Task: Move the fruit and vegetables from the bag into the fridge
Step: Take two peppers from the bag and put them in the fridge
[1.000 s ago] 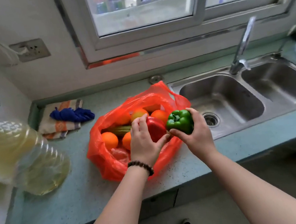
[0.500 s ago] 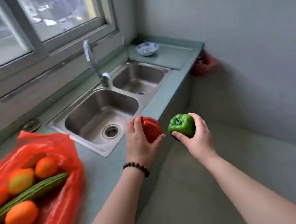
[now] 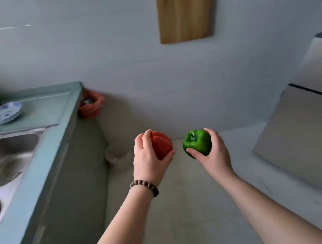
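A pale tiled wall (image 3: 124, 53) fills the upper part of the view, and a light tiled floor (image 3: 191, 212) is seen below it. At the right edge a silver fridge (image 3: 306, 136) is seen, its doors closed and a dark seam running between two of them. Along the left side a pale green countertop (image 3: 42, 161) runs away toward the corner, with a stainless steel double sink (image 3: 3, 159) set into it. A wooden cutting board (image 3: 184, 4) is hung flat on the wall, upper centre. Beyond the sink, a blue-and-white dish (image 3: 3, 113) is set on the counter's far end. A red bag-like object (image 3: 91, 107) is wedged between the counter's end and the wall; what it holds cannot be made out.

Both forearms are stretched forward over the floor, well apart from the counter and short of the fridge. A red bell pepper (image 3: 162, 143) is gripped in the left hand (image 3: 149, 159), with fingers curled over its top and the thumb under it. A green bell pepper (image 3: 198, 142), stem toward the camera, is gripped in the right hand (image 3: 213, 151), the thumb pressed across its lower front. The two peppers are held side by side, near but not touching. A dark beaded bracelet (image 3: 144, 186) is worn on the left wrist.
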